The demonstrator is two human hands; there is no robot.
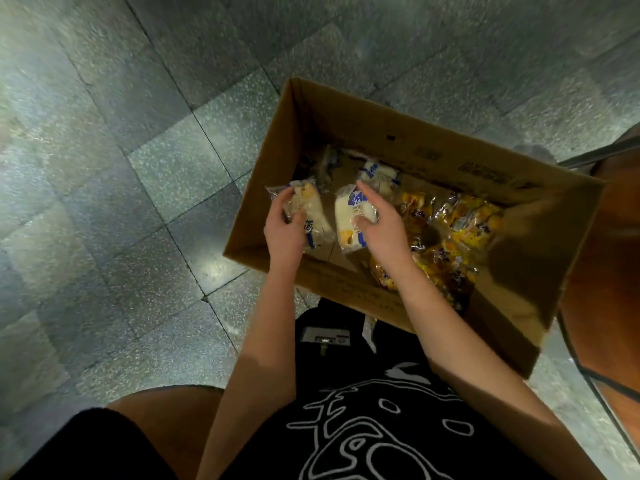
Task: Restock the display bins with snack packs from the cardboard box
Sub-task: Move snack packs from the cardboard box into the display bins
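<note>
- Head view: the left hand (285, 226) reaches into the box, fingers curled round a white pack (313, 216).
- Just beside it, the right hand (382, 223) is open, fingers straight and spread, touching a second white pack (349, 216).
- Both bare forearms slope down into the box (433, 150), which stands on the tiled floor (138, 168).
- Yellow packs (464, 220) are heaped in the box's right half.
- A third white pack (379, 174) lies behind the right hand.

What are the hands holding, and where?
The left hand grips a white plastic-wrapped snack pack by its left side; the right hand holds nothing yet.
</note>
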